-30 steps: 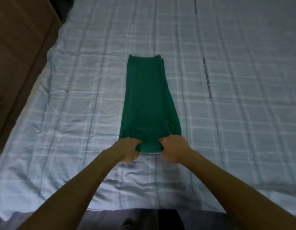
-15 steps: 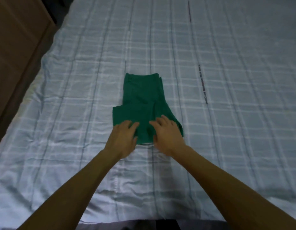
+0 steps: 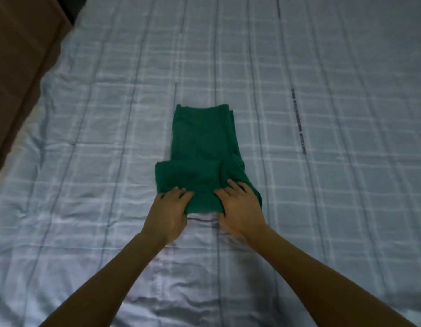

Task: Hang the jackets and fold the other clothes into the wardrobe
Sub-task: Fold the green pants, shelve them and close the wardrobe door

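**Head view.**
- **Item:** green garment (image 3: 202,147), partly folded, its near end doubled over the far strip. It lies mid-bed on the checked bedsheet (image 3: 334,208).
- **Left hand** (image 3: 169,213): fingers straight, pressing flat on the fold's near left corner.
- **Right hand** (image 3: 240,208): fingers straight and spread, pressing the near right corner.
- **Risk, as judged:** the upper layer sits askew and wider than the strip beneath, with a pucker at the right. Lifting it like this could let the layers slide and the fold fall open.
- **Obscured:**
  - The garment's type is unclear in the dim light.
  - The thumbs may be tucked under the edge; cannot tell.
  - The brown wooden panel (image 3: 20,55) at left is cut off, so whether it is the wardrobe is unknown.
  - The dark print on the sheet is illegible.
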Action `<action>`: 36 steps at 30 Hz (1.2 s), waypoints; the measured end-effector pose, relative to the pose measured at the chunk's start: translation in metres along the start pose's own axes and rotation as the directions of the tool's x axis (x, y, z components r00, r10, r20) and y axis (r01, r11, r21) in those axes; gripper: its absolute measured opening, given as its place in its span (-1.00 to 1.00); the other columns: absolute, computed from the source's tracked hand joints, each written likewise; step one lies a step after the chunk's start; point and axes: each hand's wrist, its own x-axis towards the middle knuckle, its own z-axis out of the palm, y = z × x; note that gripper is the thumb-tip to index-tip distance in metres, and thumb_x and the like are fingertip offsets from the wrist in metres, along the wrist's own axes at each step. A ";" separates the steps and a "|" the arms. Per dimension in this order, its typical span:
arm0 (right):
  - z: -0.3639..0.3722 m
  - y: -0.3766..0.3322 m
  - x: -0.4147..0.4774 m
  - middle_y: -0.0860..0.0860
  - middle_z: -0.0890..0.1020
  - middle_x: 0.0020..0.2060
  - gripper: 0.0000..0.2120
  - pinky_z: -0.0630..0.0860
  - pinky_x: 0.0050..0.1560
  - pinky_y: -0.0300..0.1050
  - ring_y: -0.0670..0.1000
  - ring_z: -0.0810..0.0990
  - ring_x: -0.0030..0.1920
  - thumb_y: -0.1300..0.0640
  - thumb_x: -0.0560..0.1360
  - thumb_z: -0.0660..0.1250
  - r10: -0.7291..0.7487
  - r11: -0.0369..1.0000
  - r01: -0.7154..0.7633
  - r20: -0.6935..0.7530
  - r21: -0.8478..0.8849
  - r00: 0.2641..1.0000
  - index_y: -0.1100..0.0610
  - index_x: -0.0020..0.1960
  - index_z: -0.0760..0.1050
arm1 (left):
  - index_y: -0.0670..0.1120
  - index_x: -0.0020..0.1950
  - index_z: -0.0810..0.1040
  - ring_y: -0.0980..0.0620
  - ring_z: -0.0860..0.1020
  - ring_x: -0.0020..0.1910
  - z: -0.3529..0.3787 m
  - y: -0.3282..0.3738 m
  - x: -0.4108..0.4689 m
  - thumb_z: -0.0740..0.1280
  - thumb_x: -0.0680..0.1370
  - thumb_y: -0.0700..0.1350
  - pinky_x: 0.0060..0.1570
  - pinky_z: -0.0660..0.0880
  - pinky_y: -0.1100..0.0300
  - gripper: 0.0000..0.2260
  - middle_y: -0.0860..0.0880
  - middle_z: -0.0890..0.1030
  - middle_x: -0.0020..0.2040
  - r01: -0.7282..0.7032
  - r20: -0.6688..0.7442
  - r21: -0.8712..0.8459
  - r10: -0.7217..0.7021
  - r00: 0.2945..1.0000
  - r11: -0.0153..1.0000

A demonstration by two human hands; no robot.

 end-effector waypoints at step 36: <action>0.009 0.086 0.087 0.29 0.20 0.46 -0.13 -0.05 0.41 0.38 0.27 0.13 0.48 -0.14 0.36 0.39 -0.093 0.980 0.118 0.153 -0.163 0.984 0.13 0.52 0.11 | -0.03 0.53 0.13 -0.31 0.24 0.42 0.021 0.009 0.114 0.49 0.32 0.10 0.32 0.10 -0.36 -0.11 -0.28 0.28 0.45 0.055 -0.020 0.348 -0.052 0.998 0.936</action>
